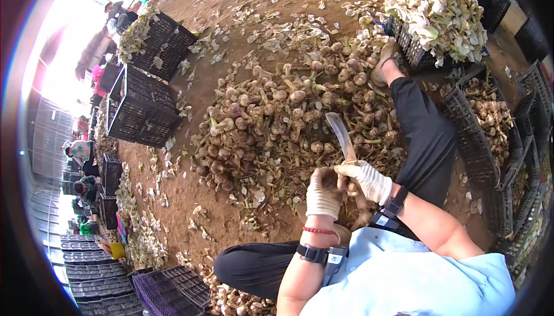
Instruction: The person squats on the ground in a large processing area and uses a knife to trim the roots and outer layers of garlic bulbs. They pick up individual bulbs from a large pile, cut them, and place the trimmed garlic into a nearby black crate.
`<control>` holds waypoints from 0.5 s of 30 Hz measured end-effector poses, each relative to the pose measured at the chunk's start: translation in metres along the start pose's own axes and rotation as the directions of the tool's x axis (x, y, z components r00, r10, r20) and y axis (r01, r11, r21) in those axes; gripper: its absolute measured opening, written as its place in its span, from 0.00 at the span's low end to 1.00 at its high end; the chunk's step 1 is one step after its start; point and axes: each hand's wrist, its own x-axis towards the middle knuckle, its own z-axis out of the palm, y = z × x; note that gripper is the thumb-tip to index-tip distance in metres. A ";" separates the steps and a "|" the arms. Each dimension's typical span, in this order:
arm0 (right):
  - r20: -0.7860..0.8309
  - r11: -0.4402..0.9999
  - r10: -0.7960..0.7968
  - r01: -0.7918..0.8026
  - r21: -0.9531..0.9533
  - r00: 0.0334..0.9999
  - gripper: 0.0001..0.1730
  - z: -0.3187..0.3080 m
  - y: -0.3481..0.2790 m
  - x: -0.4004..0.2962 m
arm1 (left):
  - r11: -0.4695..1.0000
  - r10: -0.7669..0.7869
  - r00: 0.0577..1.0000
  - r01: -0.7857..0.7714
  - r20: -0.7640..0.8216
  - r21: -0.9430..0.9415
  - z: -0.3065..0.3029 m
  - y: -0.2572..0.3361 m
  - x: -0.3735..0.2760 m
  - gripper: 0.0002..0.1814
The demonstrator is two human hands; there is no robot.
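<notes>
My right hand (365, 180), in a pale knitted glove, grips a knife with a curved blade (339, 134) that points up and away from me. Close against it, my left hand (322, 195) is gloved too and stained at the fingers. Its fingers curl around a brownish thing that looks like a garlic bulb; most of it is hidden between the hands. Just beyond the blade spreads a broad heap of garlic bulbs (268, 104) with stems and roots. Dry trimmings (294, 164) litter the ground between the heap and my hands.
My bent legs flank the heap. A black crate (404, 41) overflowing with husks (437, 13) stands by my right foot. Further right, a crate holds garlic (489, 117). Black crates (145, 106) stand left, with a purple mesh bag (151, 294) at lower left. Several people work far left.
</notes>
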 end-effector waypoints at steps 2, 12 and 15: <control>0.127 0.980 0.053 -0.076 0.186 0.990 0.14 -0.012 -0.004 0.000 | 1.000 -0.024 0.992 0.023 -0.122 -0.012 0.013 0.017 -0.004 0.14; 0.330 0.930 0.088 -0.197 0.311 0.940 0.16 -0.042 -0.038 0.003 | 0.341 0.050 0.998 -0.059 0.045 0.938 -0.060 -0.034 0.054 0.12; 0.299 0.945 0.088 -0.175 0.277 0.950 0.16 -0.056 -0.037 0.008 | 0.266 -0.204 0.975 -0.030 0.087 0.963 -0.077 -0.082 0.062 0.14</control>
